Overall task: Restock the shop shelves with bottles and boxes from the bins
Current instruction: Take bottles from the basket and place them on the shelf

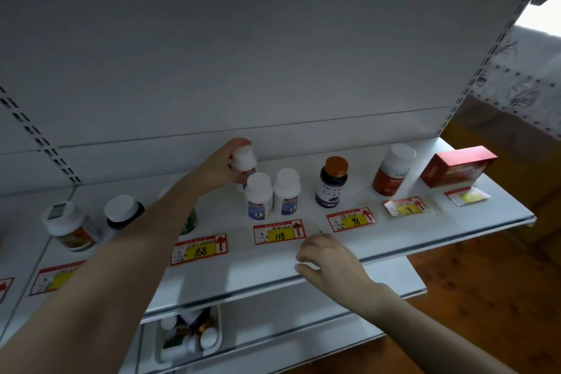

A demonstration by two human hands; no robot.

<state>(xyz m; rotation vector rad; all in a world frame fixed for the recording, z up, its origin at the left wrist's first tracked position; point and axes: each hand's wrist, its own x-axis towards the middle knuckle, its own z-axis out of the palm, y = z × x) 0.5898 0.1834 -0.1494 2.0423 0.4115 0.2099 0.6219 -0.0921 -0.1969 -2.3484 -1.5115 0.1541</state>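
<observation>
My left hand grips a white-capped bottle at the back of the white shelf, just behind two matching white bottles with blue labels. Those two stand side by side above the price tag marked 118. My right hand hovers over the shelf's front edge with relaxed fingers and holds nothing. Under the shelf a white bin with several bottles shows through the gap.
To the right stand a dark bottle with a brown cap, a red-labelled white bottle and a red box. To the left are a black bottle, a white-lidded jar and a green bottle partly behind my arm.
</observation>
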